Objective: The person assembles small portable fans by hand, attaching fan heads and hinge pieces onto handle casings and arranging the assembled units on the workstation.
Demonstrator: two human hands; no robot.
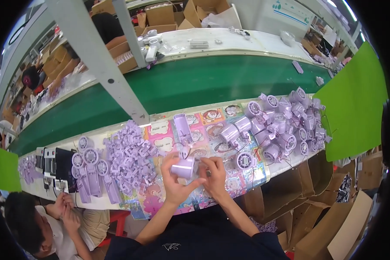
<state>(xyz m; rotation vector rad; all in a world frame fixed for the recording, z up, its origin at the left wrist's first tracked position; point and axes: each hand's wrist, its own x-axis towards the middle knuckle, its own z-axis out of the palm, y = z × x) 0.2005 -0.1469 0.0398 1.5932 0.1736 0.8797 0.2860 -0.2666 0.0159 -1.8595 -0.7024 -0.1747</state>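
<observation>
My left hand [176,189] is closed round a glossy light-purple cylindrical plastic housing [184,168], with a small bracket at its upper end. To its right, my right hand [215,178] has its fingers pinched together close to the housing's side; whatever they hold is too small to make out. Just beyond the hands lies a long purple handle shell [182,125] on a colourful printed mat [160,130]. A single round purple housing [244,160] with a slotted end rests on the mat at the right.
Small purple brackets [129,151] are heaped on the left, beside several fan-like purple assemblies [91,157]. Wired purple housings [286,123] pile up at the right. Past the bench runs a green conveyor belt [212,80], with a metal post [112,82]. Cardboard boxes [286,197] stand below right. A co-worker [26,216] sits at left.
</observation>
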